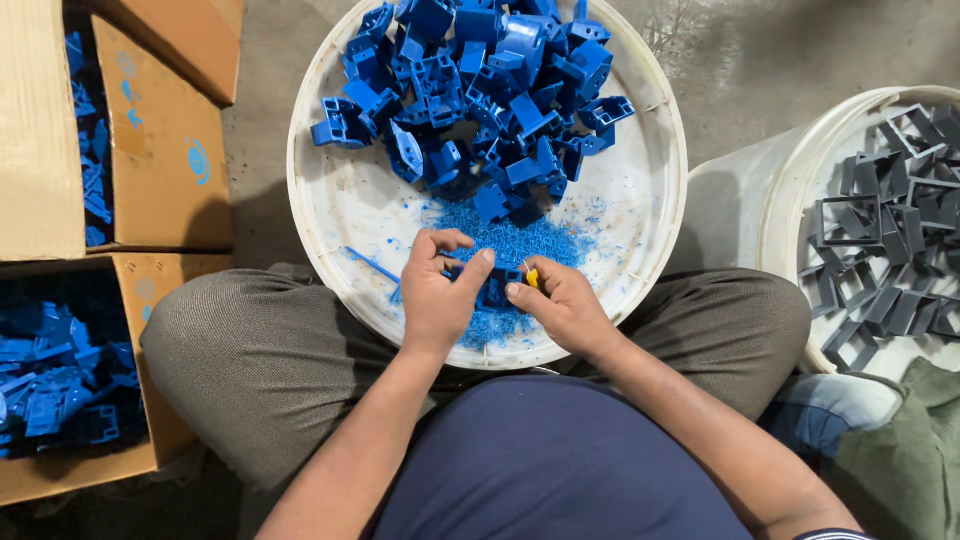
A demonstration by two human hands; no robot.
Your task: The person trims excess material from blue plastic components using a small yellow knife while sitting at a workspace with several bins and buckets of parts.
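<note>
My left hand (437, 292) grips a small blue plastic part (491, 289) over the near edge of a wide white tub (340, 200). My right hand (560, 301) touches the same part from the right and pinches a small yellow tool (532, 278) against it. Beneath both hands lies a heap of fine blue shavings (510, 245). A pile of blue plastic parts (480, 90) fills the far half of the tub. A thin blue strip (372, 265) lies on the tub floor left of my left hand.
Cardboard boxes (165, 150) with blue parts (55, 385) stand at the left. At the right, a white bucket (775, 190) holds grey square frames (885, 230). My crossed legs (260, 350) sit under the tub, and a green cloth (905, 460) lies at lower right.
</note>
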